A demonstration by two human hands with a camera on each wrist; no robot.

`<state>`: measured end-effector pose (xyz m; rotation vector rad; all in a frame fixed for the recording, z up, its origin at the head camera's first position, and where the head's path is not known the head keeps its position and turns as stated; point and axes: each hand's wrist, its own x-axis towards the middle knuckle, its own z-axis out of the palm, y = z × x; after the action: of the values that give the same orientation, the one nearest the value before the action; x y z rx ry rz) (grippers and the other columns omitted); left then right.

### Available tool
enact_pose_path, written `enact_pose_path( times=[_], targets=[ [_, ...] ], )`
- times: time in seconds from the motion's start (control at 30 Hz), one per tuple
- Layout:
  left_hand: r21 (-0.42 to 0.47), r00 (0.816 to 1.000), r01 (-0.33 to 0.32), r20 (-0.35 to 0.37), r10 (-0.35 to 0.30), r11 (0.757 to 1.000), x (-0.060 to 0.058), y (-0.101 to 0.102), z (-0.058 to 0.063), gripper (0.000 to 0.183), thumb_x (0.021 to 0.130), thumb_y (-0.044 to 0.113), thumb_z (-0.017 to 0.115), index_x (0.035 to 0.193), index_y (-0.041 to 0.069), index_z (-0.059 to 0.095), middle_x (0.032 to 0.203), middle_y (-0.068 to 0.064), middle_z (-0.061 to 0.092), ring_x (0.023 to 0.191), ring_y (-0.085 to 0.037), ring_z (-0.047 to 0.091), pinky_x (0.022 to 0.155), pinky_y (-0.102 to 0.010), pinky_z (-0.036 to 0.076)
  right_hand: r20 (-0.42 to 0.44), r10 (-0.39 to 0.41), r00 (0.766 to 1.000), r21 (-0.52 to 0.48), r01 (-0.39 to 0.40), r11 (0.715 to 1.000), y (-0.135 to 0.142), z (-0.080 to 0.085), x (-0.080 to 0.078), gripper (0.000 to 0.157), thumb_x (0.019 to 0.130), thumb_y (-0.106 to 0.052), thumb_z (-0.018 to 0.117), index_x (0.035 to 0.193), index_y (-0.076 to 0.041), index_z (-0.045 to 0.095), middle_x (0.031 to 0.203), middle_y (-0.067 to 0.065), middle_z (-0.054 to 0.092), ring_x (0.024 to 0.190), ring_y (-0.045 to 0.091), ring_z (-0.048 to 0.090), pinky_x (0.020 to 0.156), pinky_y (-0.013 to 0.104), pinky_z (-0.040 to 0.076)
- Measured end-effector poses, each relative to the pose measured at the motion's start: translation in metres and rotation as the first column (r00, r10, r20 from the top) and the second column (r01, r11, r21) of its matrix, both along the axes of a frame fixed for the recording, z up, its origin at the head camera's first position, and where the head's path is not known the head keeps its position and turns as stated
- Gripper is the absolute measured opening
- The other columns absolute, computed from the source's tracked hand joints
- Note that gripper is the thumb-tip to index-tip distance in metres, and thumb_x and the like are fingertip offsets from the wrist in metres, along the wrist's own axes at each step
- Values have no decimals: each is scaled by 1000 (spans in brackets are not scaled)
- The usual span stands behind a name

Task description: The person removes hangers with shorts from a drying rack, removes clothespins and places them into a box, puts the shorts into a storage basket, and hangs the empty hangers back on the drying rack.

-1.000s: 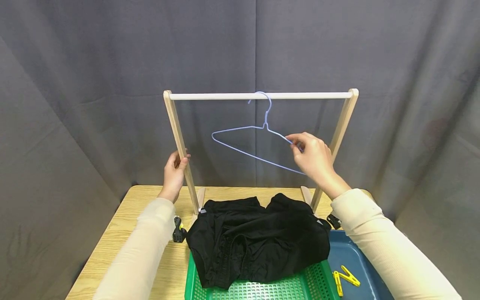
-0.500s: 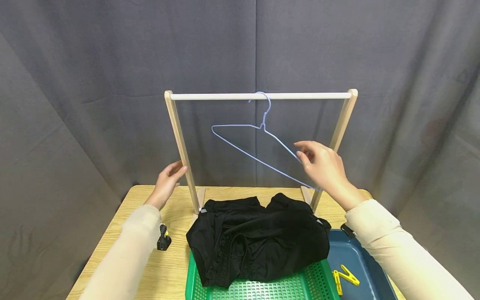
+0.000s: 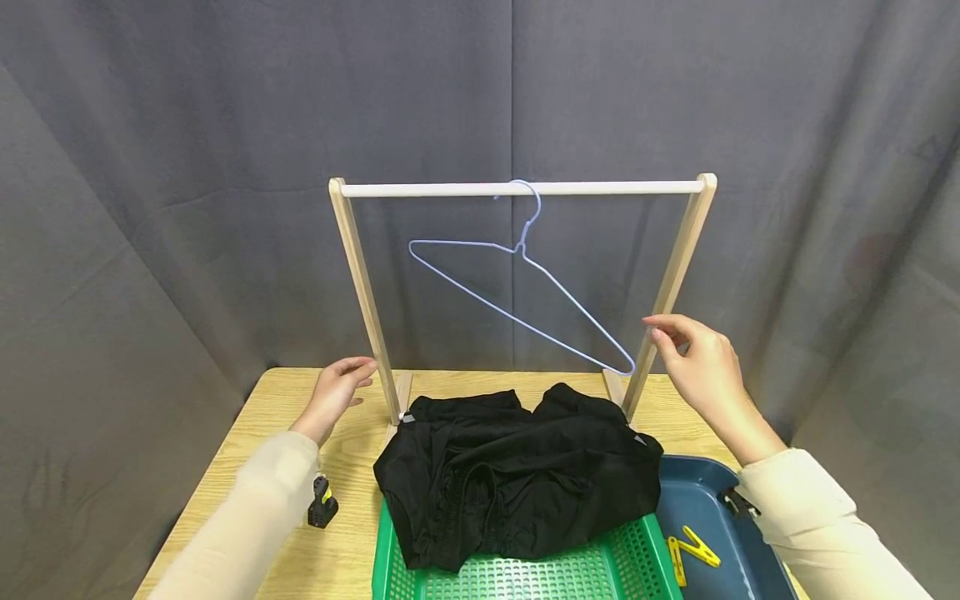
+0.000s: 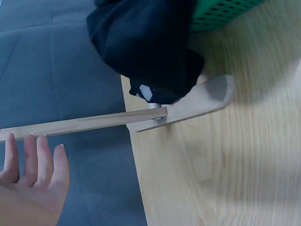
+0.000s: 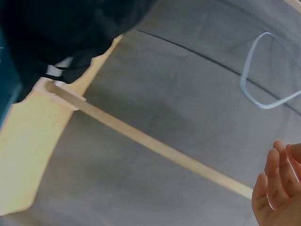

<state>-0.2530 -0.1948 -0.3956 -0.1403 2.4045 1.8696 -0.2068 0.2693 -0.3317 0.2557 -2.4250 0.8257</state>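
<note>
A pale blue clothes hanger [image 3: 551, 275] hangs by its hook from the white rail [image 3: 435, 190] of a wooden rack, tilted with its right end low. My left hand [image 3: 335, 393] is beside the rack's left post [image 3: 363, 292], fingers extended; in the left wrist view its fingertips are right at the post. At the right post [image 3: 678, 258], my right hand [image 3: 697, 358] has loosely bent fingers and holds nothing. It stands a little to the right of the hanger's low corner. Below lies a black garment with a drawstring, probably shorts [image 3: 517, 483], draped over a green basket [image 3: 645, 558].
A blue tray [image 3: 738, 542] with a yellow clothes peg [image 3: 693, 550] stands right of the basket. The wooden table [image 3: 262, 433] shows bare wood at the left. Behind the rack hangs a grey curtain [image 3: 225, 167].
My right hand has let go of the hanger and moved right and down. The hanger has swung lower on its right side. My left hand has released the left post and slid down.
</note>
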Motion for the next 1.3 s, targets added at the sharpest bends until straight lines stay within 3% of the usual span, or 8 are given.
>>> enact_pose_path(
  times=[0.33, 0.53, 0.77, 0.97, 1.13, 1.3],
  targets=[
    [-73, 999, 50, 16, -49, 996, 13, 4, -16, 47, 103, 22, 52, 138, -8, 47, 139, -28, 50, 127, -44, 49, 102, -59, 39, 79, -26, 997, -2, 27, 1000, 14, -43, 3, 18, 96, -5, 62, 110, -5, 73, 89, 13, 71, 76, 26, 61, 57, 34, 41],
    [-118, 994, 104, 53, -99, 987, 17, 9, -27, 46, 103, 24, 53, 137, -7, 51, 139, -26, 51, 125, -43, 51, 99, -57, 43, 183, -20, 983, 22, 16, 1000, 18, -71, 2, 17, 96, -5, 61, 108, -3, 73, 90, 14, 72, 69, 23, 58, 51, 32, 39],
    [-95, 986, 147, 89, -139, 984, 23, 15, -40, 43, 101, 20, 55, 135, -6, 54, 137, -26, 53, 125, -43, 51, 99, -58, 43, 341, 26, 940, 60, -49, 997, 16, -99, 6, 17, 95, -7, 63, 107, -4, 74, 95, 14, 72, 75, 24, 62, 56, 34, 42],
    [-85, 973, 213, 110, -203, 973, 27, 19, -48, 44, 99, 20, 58, 136, -4, 54, 135, -24, 56, 125, -41, 52, 99, -59, 42, 422, 56, 905, 78, -98, 992, 12, -115, 9, 17, 95, -14, 66, 108, -7, 74, 96, 9, 72, 78, 21, 65, 61, 37, 48],
    [-123, 964, 258, 103, -246, 958, 30, 24, -51, 46, 95, 14, 65, 134, -8, 54, 131, -25, 58, 122, -40, 54, 95, -50, 48, 492, 76, 868, 100, -143, 985, 8, -123, 11, 23, 93, -21, 70, 111, -6, 72, 100, 9, 72, 85, 25, 67, 67, 42, 52],
    [-209, 965, 264, 63, -256, 942, 33, 26, -55, 42, 91, 8, 70, 128, -10, 59, 130, -27, 58, 121, -41, 53, 97, -46, 47, 487, 79, 870, 125, -159, 979, 4, -128, 12, 26, 90, -22, 73, 110, -4, 72, 95, 7, 72, 87, 28, 68, 71, 47, 53]
  ],
)
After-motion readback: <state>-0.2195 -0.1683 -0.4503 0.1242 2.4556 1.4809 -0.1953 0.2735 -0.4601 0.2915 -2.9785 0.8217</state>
